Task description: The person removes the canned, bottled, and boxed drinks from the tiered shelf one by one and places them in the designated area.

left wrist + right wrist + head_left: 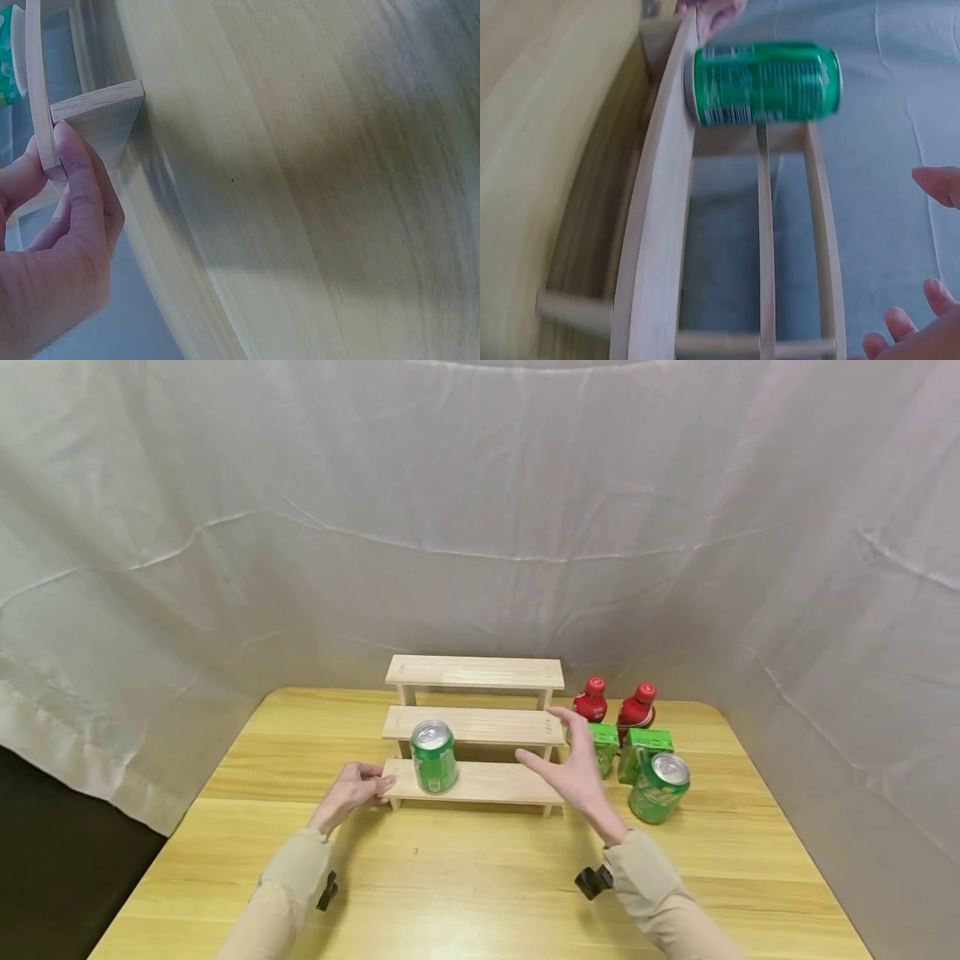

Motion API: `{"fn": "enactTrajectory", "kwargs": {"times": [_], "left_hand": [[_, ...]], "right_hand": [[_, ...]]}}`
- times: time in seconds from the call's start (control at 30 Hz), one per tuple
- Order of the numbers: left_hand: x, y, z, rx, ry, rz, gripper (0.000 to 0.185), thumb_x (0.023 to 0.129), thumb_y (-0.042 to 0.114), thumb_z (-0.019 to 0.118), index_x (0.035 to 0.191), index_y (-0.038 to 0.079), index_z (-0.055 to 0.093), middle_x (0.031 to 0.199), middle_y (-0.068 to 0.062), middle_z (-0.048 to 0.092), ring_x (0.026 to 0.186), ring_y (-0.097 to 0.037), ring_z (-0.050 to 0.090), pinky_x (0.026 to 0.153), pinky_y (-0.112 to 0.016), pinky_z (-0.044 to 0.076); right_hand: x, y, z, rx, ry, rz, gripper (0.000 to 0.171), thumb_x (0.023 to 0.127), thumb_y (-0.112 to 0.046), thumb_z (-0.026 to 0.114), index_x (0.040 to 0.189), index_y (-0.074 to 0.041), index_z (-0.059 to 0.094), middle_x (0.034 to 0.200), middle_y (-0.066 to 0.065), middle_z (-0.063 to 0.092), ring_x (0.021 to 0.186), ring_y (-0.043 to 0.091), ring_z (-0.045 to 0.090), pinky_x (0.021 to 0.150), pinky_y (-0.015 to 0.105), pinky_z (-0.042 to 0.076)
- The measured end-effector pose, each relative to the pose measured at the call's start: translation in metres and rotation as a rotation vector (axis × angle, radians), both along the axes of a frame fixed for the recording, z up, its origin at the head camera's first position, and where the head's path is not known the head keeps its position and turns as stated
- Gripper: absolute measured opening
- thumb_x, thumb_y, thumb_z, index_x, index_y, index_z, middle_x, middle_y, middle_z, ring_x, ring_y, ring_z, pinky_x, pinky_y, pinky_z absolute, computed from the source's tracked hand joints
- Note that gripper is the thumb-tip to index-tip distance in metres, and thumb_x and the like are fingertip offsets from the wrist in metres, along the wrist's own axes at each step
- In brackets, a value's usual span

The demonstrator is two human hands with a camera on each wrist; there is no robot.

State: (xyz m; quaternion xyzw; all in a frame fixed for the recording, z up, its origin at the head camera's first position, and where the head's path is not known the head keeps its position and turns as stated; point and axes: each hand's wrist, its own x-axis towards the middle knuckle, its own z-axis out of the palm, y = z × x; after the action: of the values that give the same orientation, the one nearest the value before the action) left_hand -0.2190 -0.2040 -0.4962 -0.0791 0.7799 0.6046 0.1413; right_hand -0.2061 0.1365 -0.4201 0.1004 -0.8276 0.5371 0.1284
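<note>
A pale wooden three-step rack stands on the table. My left hand pinches the left end of its lowest shelf, thumb on top and fingers beneath, as the left wrist view shows. On that shelf, toward the left, a green soda can stands upright. My right hand is raised by the rack's right end with thumb and fingers spread, nothing between them. In the right wrist view the same can shows along the shelf, apart from the right hand's fingertips.
Right of the rack stand two red-capped bottles, two green cartons and another green can. The right forearm passes close to that can. Grey curtains enclose the table's back and sides.
</note>
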Motion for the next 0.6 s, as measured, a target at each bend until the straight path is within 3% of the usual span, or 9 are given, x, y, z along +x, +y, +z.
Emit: {"fn": "enactTrajectory", "kwargs": {"times": [0.6], "left_hand": [[0.000,0.001,0.001,-0.019,-0.007,0.003,0.048,0.083,0.012,0.060,0.118,-0.016,0.042,0.100,-0.023,0.058,0.076,-0.019,0.062,0.077,-0.035,0.057]], "right_hand": [[-0.012,-0.081,-0.018,-0.006,-0.075,0.172,0.080,0.066,-0.039,0.076,0.131,-0.018,0.034,0.131,-0.001,0.036,0.124,0.026,0.032,0.101,0.051,0.034]]}}
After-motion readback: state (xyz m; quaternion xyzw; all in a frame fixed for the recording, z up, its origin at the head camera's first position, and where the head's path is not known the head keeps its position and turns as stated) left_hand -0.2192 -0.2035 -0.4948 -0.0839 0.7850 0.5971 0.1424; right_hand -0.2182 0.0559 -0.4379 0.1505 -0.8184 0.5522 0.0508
